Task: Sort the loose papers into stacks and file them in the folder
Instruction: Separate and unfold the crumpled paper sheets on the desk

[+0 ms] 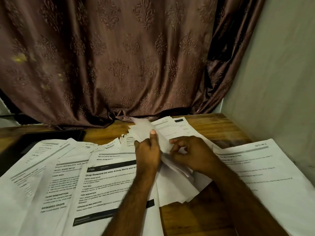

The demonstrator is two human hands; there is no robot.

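Both hands, left hand [148,151] and right hand [192,155], pinch a sheaf of papers [163,145] above the wooden table [219,126]; behind it hangs a brown curtain [119,57].

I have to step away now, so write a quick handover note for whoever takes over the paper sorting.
Left hand and right hand both grip a bundle of blank-side sheets at mid-table.
Printed papers lie fanned and overlapping on the left; one sheet lies on the right; more by the curtain.
A dark flat thing, perhaps the folder, lies far left under papers.
Done: no tidy stacks yet.
Left: sort, stack, file.
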